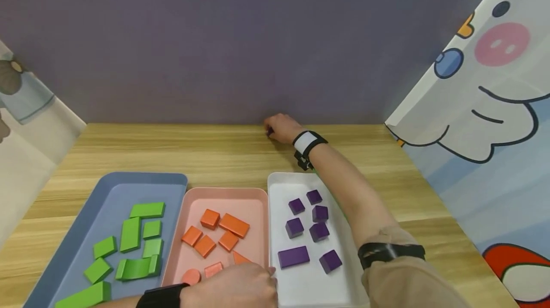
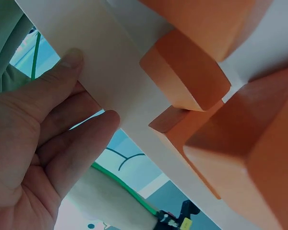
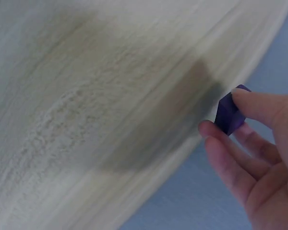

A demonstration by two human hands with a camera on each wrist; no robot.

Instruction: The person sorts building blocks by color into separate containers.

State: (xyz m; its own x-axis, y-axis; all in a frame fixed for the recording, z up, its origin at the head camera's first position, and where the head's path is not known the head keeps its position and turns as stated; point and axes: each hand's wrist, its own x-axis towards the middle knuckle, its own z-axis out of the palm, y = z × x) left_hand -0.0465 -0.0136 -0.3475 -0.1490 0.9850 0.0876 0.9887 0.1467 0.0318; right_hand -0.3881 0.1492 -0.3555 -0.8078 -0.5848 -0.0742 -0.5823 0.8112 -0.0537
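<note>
My right hand (image 1: 282, 128) pinches a small purple block (image 3: 230, 112) between thumb and fingertips, at the back edge of the wooden table near the grey wall. In the head view, that block is mostly covered by the fingers. My left hand (image 1: 234, 286) is at the near right part of the pink tray (image 1: 227, 193). In the left wrist view, its thumb lies on the tray's rim with fingers on the other side. Orange blocks (image 2: 187, 72) lie in this tray. To its right stands the white tray (image 1: 279, 181), holding several purple blocks (image 1: 294, 256).
A blue tray (image 1: 142, 177) with several green blocks (image 1: 131, 235) stands left of the pink one. Behind the table (image 1: 172, 148) rises a grey wall (image 1: 215, 45). A panel with cartoon drawings (image 1: 494, 107) borders the right side, and another printed panel (image 1: 34, 122) the left.
</note>
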